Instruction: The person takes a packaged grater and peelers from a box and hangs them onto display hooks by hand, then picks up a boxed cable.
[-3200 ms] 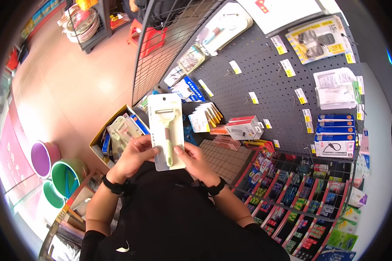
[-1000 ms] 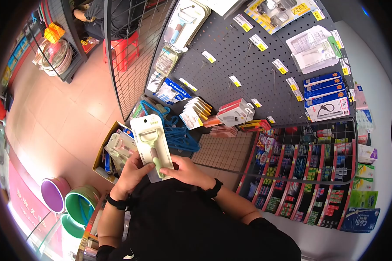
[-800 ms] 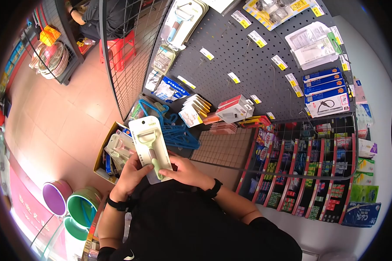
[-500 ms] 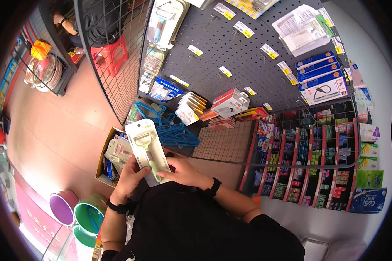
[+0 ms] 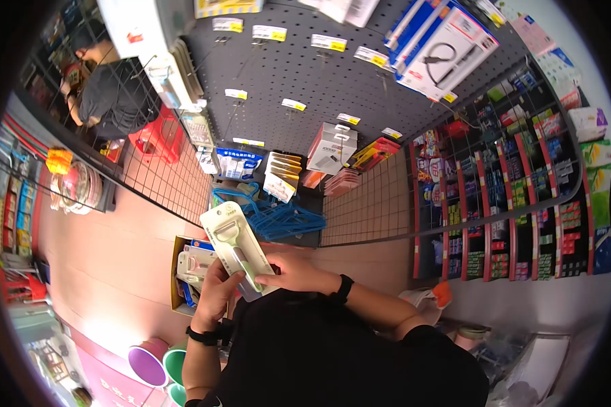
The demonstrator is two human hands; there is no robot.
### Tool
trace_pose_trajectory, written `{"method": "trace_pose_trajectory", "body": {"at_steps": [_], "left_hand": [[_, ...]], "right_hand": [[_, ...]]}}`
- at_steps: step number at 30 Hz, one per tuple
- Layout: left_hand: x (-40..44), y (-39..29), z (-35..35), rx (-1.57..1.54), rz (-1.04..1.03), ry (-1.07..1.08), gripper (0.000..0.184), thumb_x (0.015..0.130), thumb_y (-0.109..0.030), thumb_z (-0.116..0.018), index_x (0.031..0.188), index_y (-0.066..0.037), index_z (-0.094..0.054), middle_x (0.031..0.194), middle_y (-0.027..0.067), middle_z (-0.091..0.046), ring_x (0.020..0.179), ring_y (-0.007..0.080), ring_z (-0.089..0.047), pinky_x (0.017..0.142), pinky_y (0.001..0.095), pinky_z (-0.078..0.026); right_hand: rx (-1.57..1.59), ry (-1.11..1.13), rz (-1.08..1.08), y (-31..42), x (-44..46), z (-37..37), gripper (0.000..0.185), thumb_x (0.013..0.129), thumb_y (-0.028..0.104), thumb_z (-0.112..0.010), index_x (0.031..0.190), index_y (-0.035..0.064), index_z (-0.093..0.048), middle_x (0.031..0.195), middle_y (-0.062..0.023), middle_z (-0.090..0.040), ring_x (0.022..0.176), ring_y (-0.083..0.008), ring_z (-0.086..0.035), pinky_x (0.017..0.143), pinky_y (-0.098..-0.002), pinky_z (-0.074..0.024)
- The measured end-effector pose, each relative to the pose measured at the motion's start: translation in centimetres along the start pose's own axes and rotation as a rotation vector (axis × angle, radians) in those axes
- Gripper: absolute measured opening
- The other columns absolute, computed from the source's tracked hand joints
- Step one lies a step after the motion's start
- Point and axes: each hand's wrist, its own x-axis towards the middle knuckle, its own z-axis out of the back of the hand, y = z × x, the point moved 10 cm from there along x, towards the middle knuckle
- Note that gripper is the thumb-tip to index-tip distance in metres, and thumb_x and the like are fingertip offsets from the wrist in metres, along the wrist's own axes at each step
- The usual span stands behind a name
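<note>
A packaged peeler (image 5: 232,237) with a pale green handle, on a white card under clear plastic, is held tilted in front of the body. My left hand (image 5: 218,288) grips its lower left edge, thumb on the front. On the lower right edge, my right hand (image 5: 288,273) pinches it the same way. Just left of the package stands an open yellow-edged box (image 5: 176,298) containing more packaged goods, among them a similar pack (image 5: 193,265). Blue hangers (image 5: 285,222) lie in a heap behind the package, below cards hanging from the pegboard (image 5: 278,68).
Wire mesh (image 5: 370,203) borders the pegboard. Racks of small packs (image 5: 495,237) stand at the right. Beyond the left mesh, a person (image 5: 112,98) in dark clothing sits on a red stool (image 5: 161,136). A purple bucket (image 5: 147,363) is at the lower left.
The view has swung to the right, showing more racks and more of the seated person. Both hands still hold the peeler package, now tilted further to the left.
</note>
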Motion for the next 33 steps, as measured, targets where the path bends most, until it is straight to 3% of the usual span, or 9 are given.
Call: {"method": "trace_pose_trajectory", "body": {"at_steps": [4,6,10,12,13,18,33], "left_hand": [[0.9,0.4,-4.6,0.039,-0.003,0.005,0.046,0.093,0.004,-0.06,0.138,0.002,-0.049,0.13,0.0105,-0.061,0.12,0.0184,-0.058,0.106,0.0338,-0.044],[1.0,0.7,-7.2,0.045,0.014,0.016,0.05,0.093,0.005,-0.059,0.141,0.0,-0.045,0.133,0.0106,-0.058,0.124,0.0192,-0.055,0.107,0.0352,-0.043],[1.8,3.3,-10.8,0.065,0.035,0.032,0.05,0.094,0.005,-0.059,0.141,-0.001,-0.043,0.132,0.0101,-0.058,0.122,0.0193,-0.056,0.106,0.0354,-0.045],[1.9,4.0,-12.5,0.097,0.021,0.042,0.049,0.094,0.005,-0.06,0.14,-0.001,-0.044,0.132,0.0099,-0.058,0.122,0.0191,-0.056,0.105,0.0353,-0.045],[1.9,4.1,-13.6,0.094,0.013,0.041,0.048,0.094,0.005,-0.06,0.139,-0.001,-0.045,0.131,0.0097,-0.058,0.121,0.0189,-0.057,0.105,0.0351,-0.046],[1.5,4.9,-17.2,0.285,0.012,-0.016,0.047,0.094,0.002,-0.062,0.138,-0.001,-0.046,0.126,0.0091,-0.061,0.115,0.0175,-0.06,0.1,0.0331,-0.049],[1.0,6.9,-22.5,0.408,-0.018,-0.051,0.047,0.093,-0.004,-0.064,0.137,0.0,-0.047,0.124,0.0102,-0.062,0.113,0.0171,-0.061,0.097,0.0328,-0.051]], "right_hand": [[-0.076,-0.131,0.165,0.3,-3.1,3.8,0.042,0.091,0.026,-0.073,0.121,-0.0021,-0.065,0.127,-0.0129,-0.064,0.088,-0.0179,-0.065,0.071,-0.0307,-0.0537],[0.047,-0.166,0.193,-0.7,-4.8,5.0,0.038,0.093,0.03,-0.071,0.119,0.0018,-0.066,0.103,-0.0115,-0.066,0.08,-0.0195,-0.061,0.069,-0.0342,-0.0504],[0.063,-0.141,0.186,-4.2,-7.8,6.6,0.039,0.093,0.03,-0.07,0.12,0.0026,-0.066,0.1,-0.0123,-0.067,0.08,-0.0204,-0.063,0.07,-0.0351,-0.0508],[0.108,-0.03,0.077,-6.9,-8.8,5.9,0.037,0.094,0.024,-0.071,0.12,-0.0014,-0.065,0.127,-0.0142,-0.064,0.093,-0.0195,-0.066,0.08,-0.0317,-0.0543],[0.12,-0.042,0.093,-7.5,-9.4,6.1,0.037,0.094,0.024,-0.071,0.12,-0.0014,-0.065,0.127,-0.0142,-0.064,0.093,-0.0195,-0.066,0.08,-0.0317,-0.0543],[0.15,-0.06,0.079,-8.5,-12.5,7.9,0.041,0.095,0.028,-0.07,0.123,0.0,-0.064,0.109,-0.0118,-0.07,0.096,-0.0192,-0.066,0.081,-0.0322,-0.0543],[0.197,-0.051,0.056,-11.1,-17.1,9.4,0.047,0.095,0.034,-0.07,0.128,0.002,-0.063,0.106,-0.0109,-0.069,0.091,-0.018,-0.065,0.079,-0.0319,-0.0524]]}}
